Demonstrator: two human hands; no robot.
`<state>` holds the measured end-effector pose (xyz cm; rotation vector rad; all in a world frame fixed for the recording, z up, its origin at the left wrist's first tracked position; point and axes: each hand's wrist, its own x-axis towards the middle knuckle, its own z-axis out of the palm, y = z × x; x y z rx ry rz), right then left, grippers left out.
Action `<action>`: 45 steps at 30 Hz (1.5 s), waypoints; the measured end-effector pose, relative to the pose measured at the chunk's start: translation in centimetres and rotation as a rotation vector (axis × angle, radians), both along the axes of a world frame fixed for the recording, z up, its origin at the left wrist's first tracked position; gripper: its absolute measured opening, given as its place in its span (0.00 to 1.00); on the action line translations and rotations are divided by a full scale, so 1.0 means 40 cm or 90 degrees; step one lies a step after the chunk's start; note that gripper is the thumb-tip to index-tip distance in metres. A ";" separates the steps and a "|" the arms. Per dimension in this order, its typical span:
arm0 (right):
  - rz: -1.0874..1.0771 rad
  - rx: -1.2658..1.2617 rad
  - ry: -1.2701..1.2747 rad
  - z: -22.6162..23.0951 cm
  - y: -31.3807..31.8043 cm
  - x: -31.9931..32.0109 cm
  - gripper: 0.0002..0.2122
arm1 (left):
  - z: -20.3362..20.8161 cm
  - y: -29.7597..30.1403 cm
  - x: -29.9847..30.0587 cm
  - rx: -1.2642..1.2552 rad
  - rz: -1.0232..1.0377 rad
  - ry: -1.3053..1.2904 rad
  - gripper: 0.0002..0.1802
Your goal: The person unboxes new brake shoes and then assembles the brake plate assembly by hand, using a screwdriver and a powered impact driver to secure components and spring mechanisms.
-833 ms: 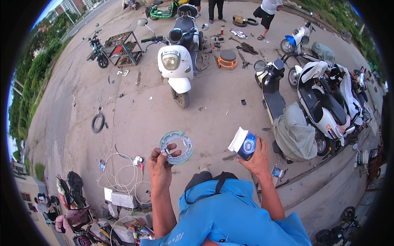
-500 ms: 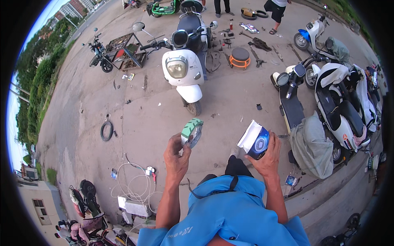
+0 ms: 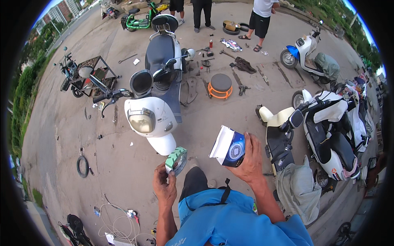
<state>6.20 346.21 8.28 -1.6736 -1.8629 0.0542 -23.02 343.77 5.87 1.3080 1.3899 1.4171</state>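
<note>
My left hand (image 3: 165,185) is closed round the lower edge of a ring-shaped part (image 3: 176,158) with a green patterned rim and a silvery side; its exact kind I cannot tell. The part is tilted, just in front of the white scooter's front mudguard in the picture. To the right, my right hand (image 3: 252,164) grips a small blue cardboard box (image 3: 235,149) with a round device printed on it. The box's white flap (image 3: 219,141) stands open toward the left. What is inside the box does not show. The two hands are apart.
A white scooter (image 3: 143,119) stands ahead to the left. Beyond it are an orange-rimmed stool (image 3: 220,85) and scattered tools. Parked scooters (image 3: 334,139) and a grey cover (image 3: 301,186) lie to the right. A coiled hose (image 3: 119,221) is at lower left. People stand at the back.
I have moved closer to the white scooter, which now sits larger and further left. Both hands keep their holds and appear further left in the picture, the ring-shaped part also lower.
</note>
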 end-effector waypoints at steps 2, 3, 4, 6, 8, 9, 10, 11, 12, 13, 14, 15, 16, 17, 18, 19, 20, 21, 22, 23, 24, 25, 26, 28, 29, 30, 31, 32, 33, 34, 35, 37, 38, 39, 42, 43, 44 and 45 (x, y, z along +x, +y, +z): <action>-0.019 -0.002 -0.006 -0.001 0.110 0.008 0.59 | -0.017 0.098 0.017 -0.044 -0.001 -0.022 0.08; -0.031 -0.011 -0.007 -0.004 0.154 0.011 0.59 | -0.015 0.148 0.027 -0.046 -0.005 -0.020 0.08; -0.050 -0.005 -0.020 -0.011 0.203 0.019 0.60 | -0.012 0.202 0.046 -0.047 -0.025 -0.031 0.11; -0.083 -0.033 -0.002 -0.022 0.278 0.039 0.61 | -0.021 0.315 0.075 -0.047 -0.074 -0.007 0.13; -0.145 -0.082 0.042 -0.044 0.356 0.074 0.60 | -0.006 0.449 0.110 -0.102 -0.151 -0.021 0.09; -0.142 -0.083 0.032 -0.038 0.376 0.101 0.60 | 0.004 0.502 0.145 -0.090 -0.188 -0.008 0.09; -0.198 -0.097 0.043 -0.041 0.403 0.120 0.60 | 0.004 0.567 0.168 -0.082 -0.226 0.003 0.10; -0.254 -0.111 0.054 -0.042 0.436 0.144 0.61 | 0.015 0.632 0.199 -0.081 -0.230 -0.001 0.10; -0.291 -0.105 0.033 -0.048 0.458 0.188 0.61 | 0.031 0.686 0.245 -0.085 -0.289 0.024 0.10; -0.316 -0.083 0.042 -0.032 0.491 0.212 0.61 | 0.055 0.735 0.262 -0.096 -0.352 0.062 0.11; -0.355 -0.093 0.052 -0.018 0.499 0.231 0.61 | 0.065 0.781 0.286 -0.074 -0.389 0.076 0.12; -0.396 -0.085 0.057 -0.003 0.542 0.258 0.61 | 0.049 0.841 0.309 -0.074 -0.409 0.082 0.12; -0.439 -0.096 0.070 -0.003 0.563 0.282 0.61 | 0.049 0.892 0.338 -0.030 -0.442 0.089 0.13; -0.464 -0.095 0.081 -0.020 0.591 0.311 0.60 | 0.055 0.950 0.364 0.015 -0.471 0.096 0.13; -0.482 -0.109 0.071 -0.041 0.610 0.347 0.60 | 0.076 1.002 0.397 0.020 -0.502 0.145 0.15; -0.497 -0.122 0.061 -0.063 0.630 0.379 0.59 | 0.072 1.046 0.431 0.017 -0.499 0.141 0.15; -0.490 -0.125 0.056 -0.075 0.650 0.410 0.59 | 0.068 1.085 0.469 0.027 -0.518 0.146 0.15; -0.509 -0.149 0.058 -0.089 0.687 0.442 0.59 | 0.060 1.130 0.508 0.042 -0.536 0.153 0.15; -0.525 -0.174 0.060 -0.100 0.732 0.474 0.58 | 0.048 1.172 0.546 0.030 -0.545 0.130 0.16; -0.521 -0.197 0.084 -0.106 0.779 0.507 0.57 | 0.030 1.211 0.582 0.030 -0.532 0.130 0.16; -0.496 -0.196 0.077 -0.122 0.829 0.555 0.57 | 0.011 1.248 0.623 0.027 -0.526 0.090 0.15; -0.470 -0.196 0.069 -0.140 0.883 0.602 0.58 | -0.008 1.283 0.661 0.024 -0.519 0.051 0.15; -0.459 -0.198 0.030 -0.162 0.939 0.636 0.57 | -0.024 1.315 0.692 -0.036 -0.519 0.061 0.14; -0.374 -0.217 -0.010 -0.149 1.070 0.705 0.57 | -0.026 1.380 0.761 -0.093 -0.493 0.018 0.14; -0.333 -0.219 -0.024 -0.132 1.141 0.737 0.57 | -0.025 1.412 0.789 -0.145 -0.477 -0.023 0.13; -0.304 -0.240 -0.020 -0.109 1.211 0.758 0.57 | -0.023 1.444 0.805 -0.158 -0.466 -0.028 0.13; -0.278 -0.245 -0.039 -0.083 1.273 0.785 0.57 | -0.013 1.476 0.829 -0.178 -0.447 -0.010 0.13; -0.254 -0.254 -0.046 -0.069 1.329 0.812 0.57 | -0.003 1.505 0.851 -0.199 -0.428 0.007 0.13; -0.231 -0.254 -0.056 -0.057 1.391 0.843 0.56 | 0.005 1.544 0.876 -0.203 -0.416 -0.001 0.13; -0.219 -0.259 -0.056 -0.042 1.437 0.866 0.55 | -0.002 1.568 0.898 -0.220 -0.390 -0.028 0.13; -0.206 -0.263 -0.064 -0.038 1.483 0.889 0.55 | -0.008 1.596 0.915 -0.233 -0.367 -0.051 0.12; -0.181 -0.259 -0.068 -0.035 1.566 0.930 0.54 | -0.006 1.657 0.945 -0.291 -0.331 -0.099 0.10; -0.172 -0.240 -0.069 -0.023 1.604 0.929 0.55 | 0.010 1.686 0.946 -0.334 -0.305 -0.137 0.08; -0.162 -0.244 -0.077 -0.028 1.633 0.936 0.55 | -0.008 1.709 0.959 -0.337 -0.296 -0.146 0.08; -0.180 -0.250 -0.070 -0.062 1.709 0.957 0.55 | -0.051 1.804 1.001 -0.331 -0.274 -0.200 0.06; -0.174 -0.250 -0.077 -0.071 1.733 0.963 0.55 | -0.049 1.843 1.019 -0.330 -0.269 -0.208 0.06; -0.189 -0.269 -0.073 -0.077 1.757 0.969 0.55 | -0.047 1.884 1.038 -0.309 -0.277 -0.214 0.07; -0.203 -0.287 -0.067 -0.083 1.780 0.976 0.55 | -0.049 1.923 1.054 -0.288 -0.285 -0.220 0.07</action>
